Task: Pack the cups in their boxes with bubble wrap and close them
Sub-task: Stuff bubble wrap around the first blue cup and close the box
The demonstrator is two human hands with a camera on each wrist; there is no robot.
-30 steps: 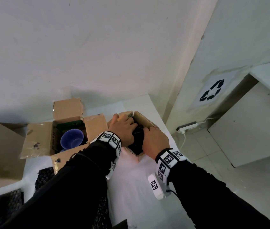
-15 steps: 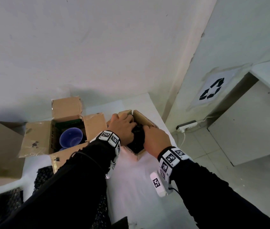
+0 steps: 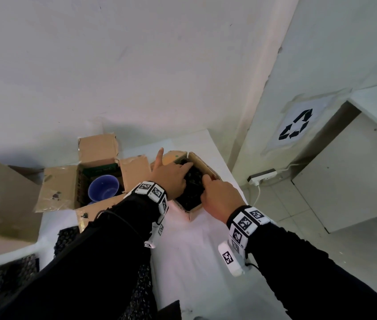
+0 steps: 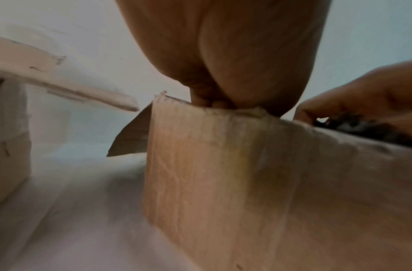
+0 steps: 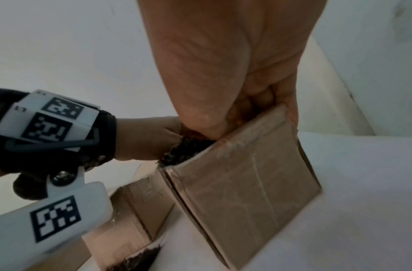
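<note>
A small cardboard box (image 3: 206, 165) stands open on the white table (image 3: 196, 262), stuffed with black bubble wrap (image 3: 192, 189); no cup shows inside it. My left hand (image 3: 171, 179) reaches in from the left, its fingers stretched flat over the wrap and the thumb sticking up. My right hand (image 3: 220, 197) comes from the near right, fingers curled down into the wrap at the box's wall. In the right wrist view the right hand (image 5: 223, 64) dips behind the box (image 5: 241, 183) edge beside the wrap (image 5: 186, 150). The left wrist view shows the left hand (image 4: 223, 55) over the box (image 4: 223, 174).
A second open box (image 3: 60, 185) on the left holds a blue cup (image 3: 103, 190). A bigger carton (image 3: 5, 199) sits at the far left. More black bubble wrap (image 3: 67, 236) lies near my left sleeve. The table ends right of the box; a power strip (image 3: 262, 176) lies on the floor.
My left hand has uncurled: its fingers now stretch across the wrap and the thumb lifts. The right hand has drawn back slightly, so more wrap shows between the hands.
</note>
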